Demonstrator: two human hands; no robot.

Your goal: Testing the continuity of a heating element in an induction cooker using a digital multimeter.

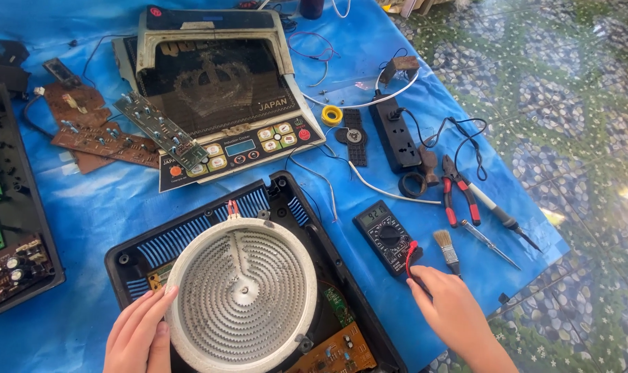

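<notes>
Heating coil: the round white coil disc (242, 294) sits in the open black cooker base (120, 261), between the two hands and closer to the left one; being round, it has no long axis.
Left hand: the left hand (140, 336) lies flat with fingers together against the disc's left rim, gripping nothing.
Right hand: the right hand (446, 305) is to the right of the base, fingertips pinched on the red probe lead (411, 254) at the multimeter's lower corner.
Multimeter: the dark multimeter (386, 236) lies just beyond the right hand, its long axis slanting away toward the upper left.
Brush: a small paintbrush (446, 250) lies just right of the meter, bristles away from the hand.
Pliers: red-handled pliers (457, 190) and a screwdriver (490, 243) lie farther right.
Panel: the cooker top (217, 90), a black glass rectangle with a gold crest and a button strip, lies beyond the left hand.
Tape roll: a yellow ring (332, 115) lies beside the panel.
Ground sheet: a blue tarp (93, 207) lies under everything.
</notes>
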